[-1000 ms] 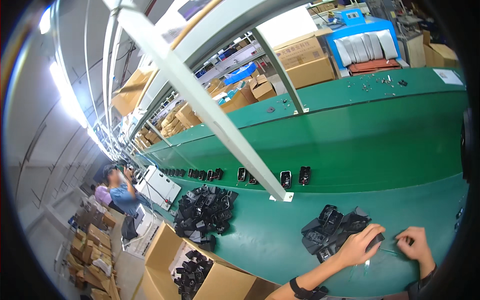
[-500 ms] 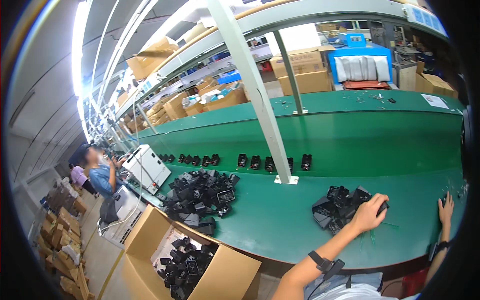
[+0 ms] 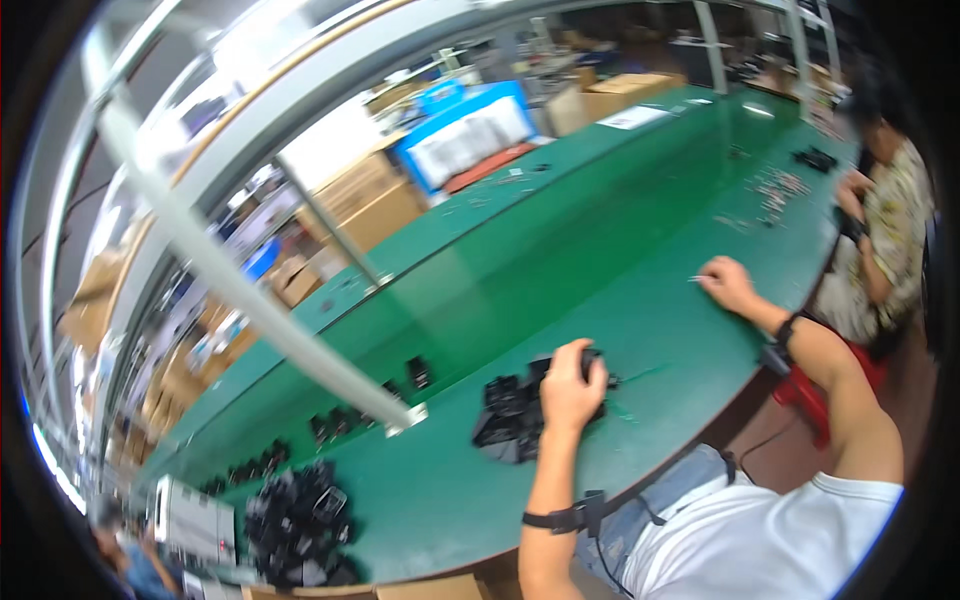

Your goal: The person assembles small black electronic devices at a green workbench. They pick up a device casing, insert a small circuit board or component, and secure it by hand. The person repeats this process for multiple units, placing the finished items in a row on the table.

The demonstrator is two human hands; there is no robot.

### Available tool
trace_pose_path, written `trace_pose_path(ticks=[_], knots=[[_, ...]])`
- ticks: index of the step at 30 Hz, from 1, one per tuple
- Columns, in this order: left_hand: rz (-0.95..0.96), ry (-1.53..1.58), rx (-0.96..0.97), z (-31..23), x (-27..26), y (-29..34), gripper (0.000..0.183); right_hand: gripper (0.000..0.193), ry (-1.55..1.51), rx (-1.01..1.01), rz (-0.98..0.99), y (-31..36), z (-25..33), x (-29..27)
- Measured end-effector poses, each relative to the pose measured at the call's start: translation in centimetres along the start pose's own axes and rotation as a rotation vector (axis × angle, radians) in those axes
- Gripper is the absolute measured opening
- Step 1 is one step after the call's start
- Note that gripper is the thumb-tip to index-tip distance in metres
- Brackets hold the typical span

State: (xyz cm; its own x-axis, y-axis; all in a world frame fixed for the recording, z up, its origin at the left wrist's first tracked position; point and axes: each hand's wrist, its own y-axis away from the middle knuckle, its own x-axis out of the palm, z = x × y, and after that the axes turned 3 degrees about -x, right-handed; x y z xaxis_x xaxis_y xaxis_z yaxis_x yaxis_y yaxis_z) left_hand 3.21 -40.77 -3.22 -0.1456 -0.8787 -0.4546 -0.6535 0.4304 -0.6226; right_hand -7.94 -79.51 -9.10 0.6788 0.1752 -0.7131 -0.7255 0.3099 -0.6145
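Gripping black housing (image 3: 593, 356) at right edge of black pile (image 3: 505, 415), left hand (image 3: 570, 386) curls round it; right hand (image 3: 730, 285), part-curled, beyond pile to its right, pale sliver (image 3: 696, 279) at fingertips, blur hiding whether pinched; best keep housing steady, pinch light

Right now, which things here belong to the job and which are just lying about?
Probably the job:
black cases, at the left fingers
pale piece, at the right fingers, too blurred to identify
small parts, farther right

Seemingly just lying about:
paper sheet
blue unit
cartons
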Motion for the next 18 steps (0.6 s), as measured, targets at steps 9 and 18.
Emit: trace_pose_path(ticks=[9,18], knots=[[0.004,-0.141,-0.075,0.2,0.1,0.5,0.037,0.013,-0.618,-0.203,0.482,-1.6,12.8,4.1],[0.012,0.351,-0.353,0.4,-1.0,0.4,0.038,0.017,-1.054,0.108,0.674,-4.5,18.2,2.9]])
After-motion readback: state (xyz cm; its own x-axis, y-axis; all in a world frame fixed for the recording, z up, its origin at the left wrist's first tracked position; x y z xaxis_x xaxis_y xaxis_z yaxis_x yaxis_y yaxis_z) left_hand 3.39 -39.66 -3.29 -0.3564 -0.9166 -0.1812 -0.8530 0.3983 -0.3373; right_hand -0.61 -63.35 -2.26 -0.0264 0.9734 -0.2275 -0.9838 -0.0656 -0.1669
